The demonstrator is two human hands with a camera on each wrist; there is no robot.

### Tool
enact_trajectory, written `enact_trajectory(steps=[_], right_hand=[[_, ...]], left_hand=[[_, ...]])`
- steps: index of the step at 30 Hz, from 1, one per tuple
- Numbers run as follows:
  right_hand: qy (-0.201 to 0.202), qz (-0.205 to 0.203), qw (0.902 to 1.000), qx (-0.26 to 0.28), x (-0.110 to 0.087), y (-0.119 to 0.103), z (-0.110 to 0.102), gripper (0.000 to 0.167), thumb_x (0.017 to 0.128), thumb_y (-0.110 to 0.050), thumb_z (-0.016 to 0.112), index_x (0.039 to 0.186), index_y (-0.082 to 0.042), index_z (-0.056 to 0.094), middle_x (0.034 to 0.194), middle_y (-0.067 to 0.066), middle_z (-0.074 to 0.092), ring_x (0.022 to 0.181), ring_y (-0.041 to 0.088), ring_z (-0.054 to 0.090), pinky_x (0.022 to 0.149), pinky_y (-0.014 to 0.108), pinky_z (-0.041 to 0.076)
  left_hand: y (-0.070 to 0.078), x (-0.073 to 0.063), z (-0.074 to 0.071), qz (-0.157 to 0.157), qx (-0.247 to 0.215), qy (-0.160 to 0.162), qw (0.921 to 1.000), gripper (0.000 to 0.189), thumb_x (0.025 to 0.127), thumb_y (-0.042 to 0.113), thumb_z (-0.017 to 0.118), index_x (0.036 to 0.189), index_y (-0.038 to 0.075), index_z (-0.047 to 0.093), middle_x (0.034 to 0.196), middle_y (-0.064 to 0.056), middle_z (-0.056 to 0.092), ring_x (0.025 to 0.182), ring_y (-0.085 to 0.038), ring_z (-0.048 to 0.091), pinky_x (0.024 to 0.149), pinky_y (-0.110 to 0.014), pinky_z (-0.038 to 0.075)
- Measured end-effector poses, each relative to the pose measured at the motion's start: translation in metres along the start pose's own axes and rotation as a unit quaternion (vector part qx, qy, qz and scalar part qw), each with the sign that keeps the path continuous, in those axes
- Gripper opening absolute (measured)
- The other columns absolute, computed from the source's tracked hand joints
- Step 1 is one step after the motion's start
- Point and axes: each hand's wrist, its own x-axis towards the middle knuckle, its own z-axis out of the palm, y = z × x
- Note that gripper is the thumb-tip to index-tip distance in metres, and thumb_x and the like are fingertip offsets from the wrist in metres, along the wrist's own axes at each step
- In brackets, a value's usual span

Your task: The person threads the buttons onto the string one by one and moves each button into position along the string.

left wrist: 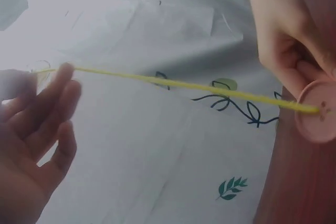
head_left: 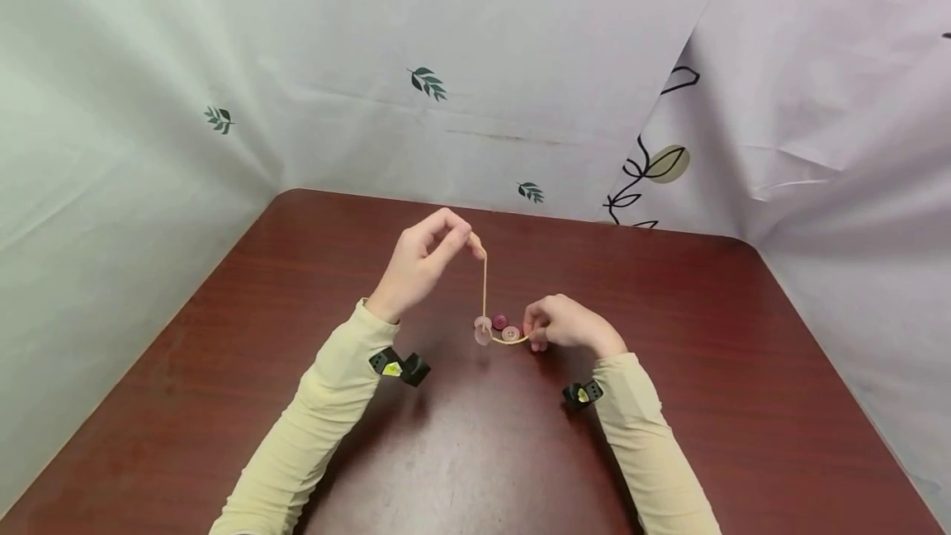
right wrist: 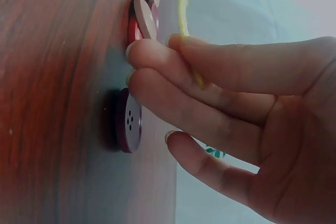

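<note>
My left hand (head_left: 427,258) is raised above the table and pinches one end of a yellow string (head_left: 485,287). Down from it the string runs taut to a pale pink button (head_left: 483,331), passing through one of its holes, as the left wrist view shows on that button (left wrist: 317,127). Low over the tabletop, my right hand (head_left: 568,322) pinches the string's other end between thumb and fingers. Beside the threaded button lie a dark pink button (head_left: 499,322) and another pale pink button (head_left: 510,334). Under my right fingers is a purple button (right wrist: 128,121).
The dark red-brown wooden table (head_left: 297,287) has rounded far corners. White cloth (head_left: 334,64) printed with leaves hangs behind it and at both sides. A red button (right wrist: 133,30) shows near the pale pink one in the right wrist view.
</note>
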Motion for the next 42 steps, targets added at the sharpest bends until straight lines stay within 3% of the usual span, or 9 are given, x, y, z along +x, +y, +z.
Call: enact_trajectory(steps=[5,8,16,19,25,30,37,42], right_hand=[[-0.003,0.002,0.9996,-0.029,-0.001,0.003,0.001,0.014,0.083,0.004,0.063,0.073,-0.006,0.062,0.064,0.003,0.064,0.058,0.008,0.056,0.056,0.021,0.043],[0.001,0.007,0.9988,-0.049,-0.001,0.005,0.001,0.014,0.082,0.002,0.066,0.073,-0.008,0.062,0.063,-0.001,0.058,0.058,0.007,0.049,0.056,0.021,0.04],[-0.006,0.004,0.998,-0.063,-0.006,0.01,-0.004,0.013,0.08,0.002,0.066,0.073,-0.009,0.064,0.067,-0.004,0.057,0.062,0.007,0.046,0.059,0.021,0.039],[-0.009,0.005,0.9979,-0.063,-0.01,0.013,-0.009,0.013,0.08,0.001,0.067,0.073,-0.009,0.064,0.068,-0.003,0.058,0.064,0.007,0.047,0.061,0.021,0.039],[-0.016,0.035,0.998,-0.05,-0.02,0.021,-0.019,0.012,0.08,0.0,0.067,0.072,-0.009,0.064,0.069,-0.004,0.056,0.066,0.008,0.047,0.063,0.023,0.039],[-0.032,0.065,0.9964,-0.045,-0.028,0.03,-0.026,0.011,0.078,0.001,0.065,0.073,-0.009,0.065,0.07,-0.004,0.056,0.067,0.009,0.047,0.064,0.024,0.039],[-0.066,0.108,0.9919,-0.012,-0.038,0.039,-0.03,0.011,0.078,0.005,0.062,0.079,-0.005,0.066,0.075,-0.001,0.06,0.07,0.011,0.049,0.066,0.024,0.041],[-0.067,0.121,0.9904,-0.009,-0.039,0.039,-0.032,0.009,0.078,0.004,0.063,0.081,-0.004,0.065,0.078,0.004,0.06,0.071,0.012,0.049,0.066,0.025,0.04]], left_hand=[[0.002,0.001,-0.001,0.017,-0.075,0.035,0.9964,0.02,0.101,0.01,0.047,0.088,-0.003,0.055,0.08,0.008,0.07,0.078,-0.01,0.067,0.076,-0.028,0.051],[0.002,0.002,-0.001,0.021,-0.102,0.046,0.9934,0.019,0.101,0.01,0.047,0.087,-0.001,0.053,0.081,0.009,0.071,0.078,-0.012,0.067,0.072,-0.028,0.049],[-0.004,0.004,0.004,0.011,-0.074,0.024,0.9969,0.018,0.099,0.008,0.048,0.087,-0.003,0.055,0.073,0.011,0.067,0.072,-0.01,0.064,0.075,-0.029,0.05],[-0.007,0.004,0.005,-0.004,-0.082,0.018,0.9965,0.017,0.099,0.008,0.048,0.085,0.001,0.055,0.066,0.008,0.063,0.071,-0.013,0.065,0.078,-0.031,0.052],[-0.014,0.004,0.006,-0.054,-0.134,-0.028,0.9891,0.018,0.1,0.011,0.046,0.084,0.008,0.051,0.053,0.0,0.048,0.064,-0.024,0.065,0.072,-0.034,0.054],[-0.019,0.004,0.009,-0.087,-0.124,-0.071,0.9859,0.017,0.1,0.012,0.047,0.085,0.005,0.05,0.053,-0.001,0.046,0.058,-0.02,0.06,0.065,-0.037,0.054],[-0.02,0.003,0.006,-0.109,-0.067,-0.13,0.9832,0.022,0.1,0.016,0.05,0.082,0.004,0.051,0.053,-0.005,0.045,0.057,-0.027,0.057,0.062,-0.036,0.051],[-0.018,0.002,-0.001,-0.118,-0.002,-0.193,0.9741,0.022,0.099,0.018,0.053,0.08,0.009,0.052,0.057,-0.015,0.045,0.058,-0.027,0.05,0.062,-0.028,0.042]])
